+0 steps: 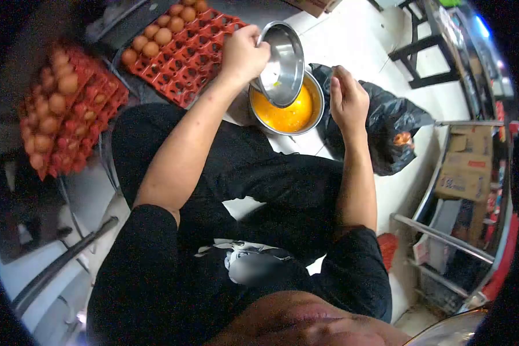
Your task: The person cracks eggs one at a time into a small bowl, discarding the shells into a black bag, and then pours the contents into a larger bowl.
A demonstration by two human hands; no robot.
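Far left: a stack of red egg trays (106, 106) bearing brown eggs (57, 104), lopsided in this wide view. Right of it, a red egg tray (184, 63), brown eggs along its upper-left side, bare cups over the rest.

Left hand (247, 55) beside the tray's right edge. Grip closed on the rim of a small metal bowl (287, 66), fingers folded, holding it by its left side. Bowl tipped steeply, its inside showing, a small light spot low in it. It overlaps the upper part of a larger metal bowl (321, 106); contact between the two, cannot tell.

Larger bowl sits low in front of the knees, holding yellow-orange liquid egg (284, 117), lighter flecks on top.

Right hand (349, 102) just right of the larger bowl. Grip partly open, nothing in it; fingers raised and close together, slightly bent. Behind and right of it, a black plastic bag (389, 109) on the white tile floor (379, 32), orange-brown pieces (403, 138) showing at its side.

Far right: metal rack (447, 237), cardboard boxes (464, 167) within.
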